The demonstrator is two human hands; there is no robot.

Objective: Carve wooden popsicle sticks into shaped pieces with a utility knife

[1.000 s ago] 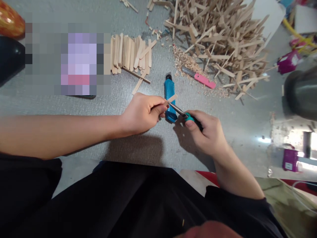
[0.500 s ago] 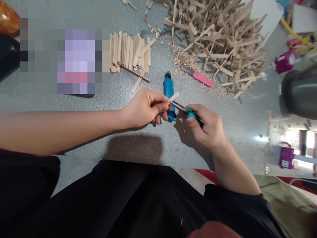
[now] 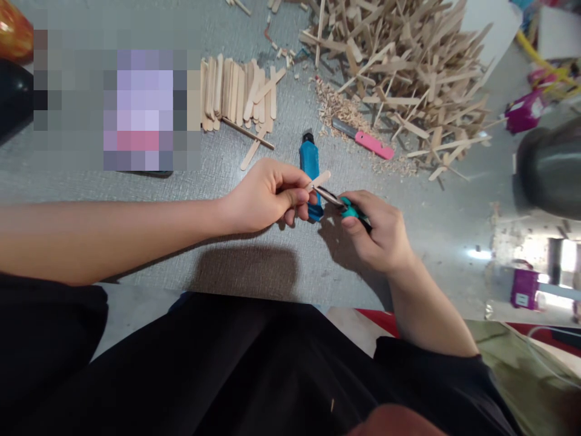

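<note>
My left hand [image 3: 276, 195] pinches a wooden craft stick [image 3: 320, 180] between thumb and fingers, its rounded end sticking out to the upper right. My right hand [image 3: 379, 230] is wrapped around the green-and-black handles of a pair of pliers [image 3: 330, 197]. The jaws reach the stick just beside my left fingertips; whether they grip it is too small to tell. Beneath the stick and my left fingers lies a blue utility knife [image 3: 310, 158] on the table, partly covered.
A row of craft sticks [image 3: 236, 94] lies beyond my left hand. At the back right is a large heap of sticks [image 3: 399, 72], with wood shavings [image 3: 342, 106] and a pink-handled knife [image 3: 373, 144] before it. A dark rounded container [image 3: 551, 166] stands at the right.
The craft stick's free end has shifted very slightly to the right. Both hands keep nearly the same place and hold.
</note>
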